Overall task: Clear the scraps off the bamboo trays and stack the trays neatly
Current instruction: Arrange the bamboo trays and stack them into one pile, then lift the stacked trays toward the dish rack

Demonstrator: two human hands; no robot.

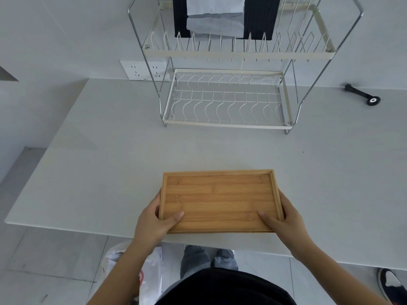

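From the head camera, a bamboo tray (pixel 220 200) sits at the near edge of the white worktop (pixel 110 161), directly in front of the person. The left hand (pixel 154 221) clasps its left rim and the right hand (pixel 286 219) its right rim, thumbs lying on the inner floor, fingers wrapped under the sides. That two-sided grip probably keeps it level and square for stacking. No scraps show on it, and whether another tray lies beneath I cannot tell. A white plastic bag (pixel 152 274) on the floor below likely takes the waste. A wire dish rack (pixel 226 102) stands well behind.
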